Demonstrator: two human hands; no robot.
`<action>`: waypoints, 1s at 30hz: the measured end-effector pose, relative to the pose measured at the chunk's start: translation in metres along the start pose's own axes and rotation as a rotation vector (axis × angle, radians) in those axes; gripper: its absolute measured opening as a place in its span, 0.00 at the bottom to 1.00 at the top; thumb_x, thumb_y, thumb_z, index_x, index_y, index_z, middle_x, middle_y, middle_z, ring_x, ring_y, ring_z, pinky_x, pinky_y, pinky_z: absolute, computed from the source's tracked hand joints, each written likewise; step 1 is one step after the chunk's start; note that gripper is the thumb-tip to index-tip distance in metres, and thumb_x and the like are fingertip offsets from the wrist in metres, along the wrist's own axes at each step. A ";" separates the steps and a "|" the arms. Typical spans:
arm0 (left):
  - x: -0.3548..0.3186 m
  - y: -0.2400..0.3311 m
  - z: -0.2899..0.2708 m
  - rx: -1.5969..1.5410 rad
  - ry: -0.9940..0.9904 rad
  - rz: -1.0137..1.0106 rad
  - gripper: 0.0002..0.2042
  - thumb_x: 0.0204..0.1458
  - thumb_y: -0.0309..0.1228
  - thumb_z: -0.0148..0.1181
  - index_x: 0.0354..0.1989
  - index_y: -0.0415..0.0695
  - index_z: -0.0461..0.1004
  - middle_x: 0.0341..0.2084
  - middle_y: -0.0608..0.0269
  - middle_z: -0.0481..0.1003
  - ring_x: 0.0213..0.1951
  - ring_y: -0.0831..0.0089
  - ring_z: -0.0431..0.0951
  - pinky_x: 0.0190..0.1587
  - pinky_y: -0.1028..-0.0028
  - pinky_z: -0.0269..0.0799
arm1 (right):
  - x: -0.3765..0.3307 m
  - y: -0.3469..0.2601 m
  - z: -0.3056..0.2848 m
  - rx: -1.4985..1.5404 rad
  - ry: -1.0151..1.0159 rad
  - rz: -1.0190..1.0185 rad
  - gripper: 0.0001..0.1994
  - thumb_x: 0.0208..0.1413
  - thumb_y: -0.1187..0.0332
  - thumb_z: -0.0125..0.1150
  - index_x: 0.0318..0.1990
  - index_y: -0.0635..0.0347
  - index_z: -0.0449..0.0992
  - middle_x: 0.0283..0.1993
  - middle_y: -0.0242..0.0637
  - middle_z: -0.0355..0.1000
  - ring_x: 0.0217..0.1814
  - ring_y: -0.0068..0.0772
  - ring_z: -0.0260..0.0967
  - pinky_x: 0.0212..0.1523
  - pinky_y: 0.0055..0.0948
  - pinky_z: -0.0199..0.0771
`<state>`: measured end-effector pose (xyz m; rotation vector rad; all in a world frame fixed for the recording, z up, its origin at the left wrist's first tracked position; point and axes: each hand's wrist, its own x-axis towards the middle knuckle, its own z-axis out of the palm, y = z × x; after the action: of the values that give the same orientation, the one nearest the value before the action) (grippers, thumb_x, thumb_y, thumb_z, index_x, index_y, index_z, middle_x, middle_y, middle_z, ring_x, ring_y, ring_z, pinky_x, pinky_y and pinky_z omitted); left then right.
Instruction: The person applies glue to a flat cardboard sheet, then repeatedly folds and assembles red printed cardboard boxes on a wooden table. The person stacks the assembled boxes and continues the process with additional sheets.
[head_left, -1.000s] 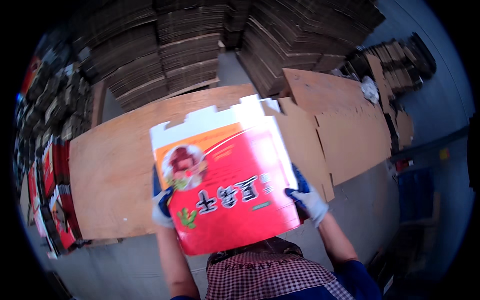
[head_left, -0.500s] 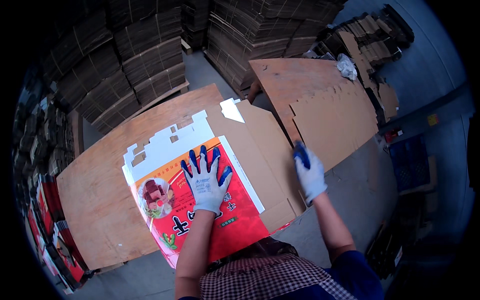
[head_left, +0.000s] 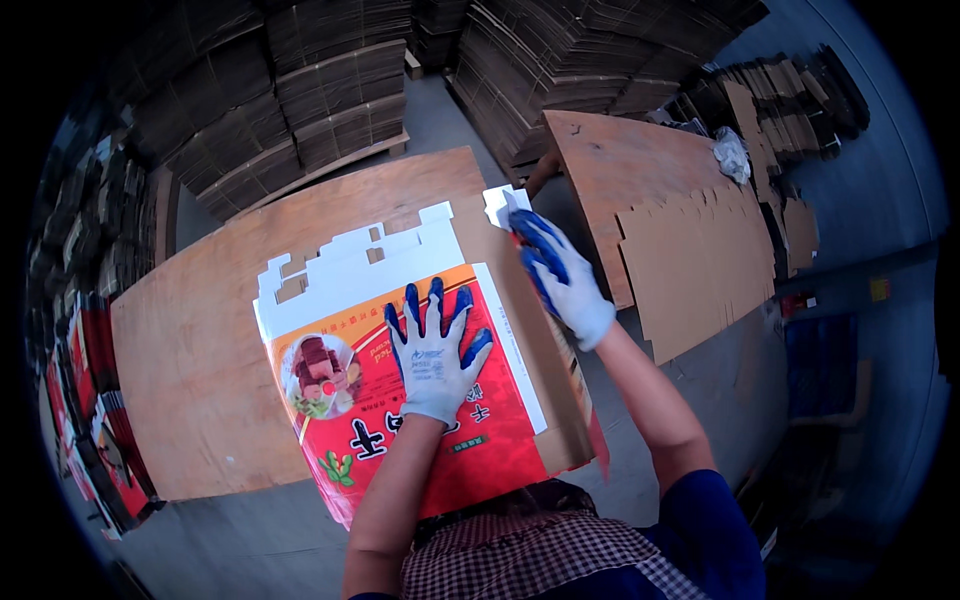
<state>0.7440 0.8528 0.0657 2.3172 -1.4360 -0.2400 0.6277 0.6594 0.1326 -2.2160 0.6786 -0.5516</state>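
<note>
A printed cardboard box blank (head_left: 510, 465), red with a yellow band and a food picture, lies on the wooden table with its white cut-out flaps toward the far side. My left hand (head_left: 437, 355), in a white glove with blue fingertips, rests flat on the red panel with its fingers spread. On the right, the brown side panel (head_left: 552, 395) is bent up along its crease. My right hand (head_left: 565, 285), gloved the same way, is at that panel's far upper part, with the edge between thumb and fingers. Its fingertips partly cover the small white end flap (head_left: 500, 203).
The wooden table (head_left: 190, 350) extends left. Another wooden board (head_left: 640, 160) at the right bears a flat brown cardboard sheet (head_left: 695, 270) and crumpled plastic (head_left: 731, 155). Strapped cardboard stacks (head_left: 340, 100) stand behind; red printed pieces (head_left: 122, 470) are at the left.
My right hand has moved up and left, bringing the brown side panel from lying flat to raised. My left hand stays spread on the red panel. The view has shifted slightly.
</note>
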 end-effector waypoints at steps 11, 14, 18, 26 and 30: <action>0.003 -0.002 0.006 0.001 0.049 0.009 0.25 0.58 0.48 0.56 0.64 0.56 0.72 0.74 0.56 0.52 0.76 0.46 0.40 0.74 0.40 0.26 | 0.025 0.033 0.045 -0.746 -0.213 -0.147 0.25 0.65 0.55 0.51 0.69 0.44 0.67 0.75 0.37 0.56 0.78 0.51 0.47 0.75 0.57 0.42; 0.002 0.000 0.004 -0.019 0.035 0.010 0.25 0.58 0.46 0.56 0.64 0.54 0.73 0.74 0.55 0.53 0.76 0.46 0.41 0.74 0.40 0.27 | 0.019 0.023 0.073 -0.875 -0.142 -0.039 0.25 0.65 0.57 0.51 0.68 0.46 0.67 0.75 0.38 0.56 0.78 0.55 0.47 0.73 0.64 0.42; 0.002 -0.003 0.011 -0.021 0.057 0.009 0.24 0.57 0.44 0.57 0.62 0.49 0.73 0.73 0.54 0.54 0.76 0.46 0.43 0.74 0.39 0.29 | 0.043 0.009 0.100 -0.848 -0.071 0.048 0.25 0.63 0.64 0.49 0.67 0.55 0.66 0.73 0.45 0.58 0.77 0.57 0.48 0.71 0.73 0.40; 0.006 -0.003 0.015 0.067 0.039 -0.012 0.26 0.59 0.41 0.54 0.67 0.50 0.67 0.75 0.56 0.51 0.76 0.49 0.42 0.75 0.43 0.28 | -0.101 -0.027 0.071 -0.902 -0.210 -0.031 0.30 0.64 0.58 0.50 0.72 0.55 0.61 0.77 0.46 0.53 0.79 0.57 0.47 0.74 0.71 0.34; 0.009 -0.004 0.023 0.124 0.098 -0.001 0.27 0.62 0.42 0.50 0.69 0.51 0.64 0.75 0.58 0.51 0.77 0.52 0.44 0.75 0.45 0.29 | -0.187 -0.015 0.031 -0.647 -0.111 0.050 0.28 0.61 0.55 0.56 0.67 0.56 0.67 0.74 0.44 0.58 0.77 0.56 0.49 0.75 0.68 0.35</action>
<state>0.7431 0.8409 0.0433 2.3917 -1.4390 -0.0371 0.5061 0.7993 0.0916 -2.7870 0.9478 -0.1872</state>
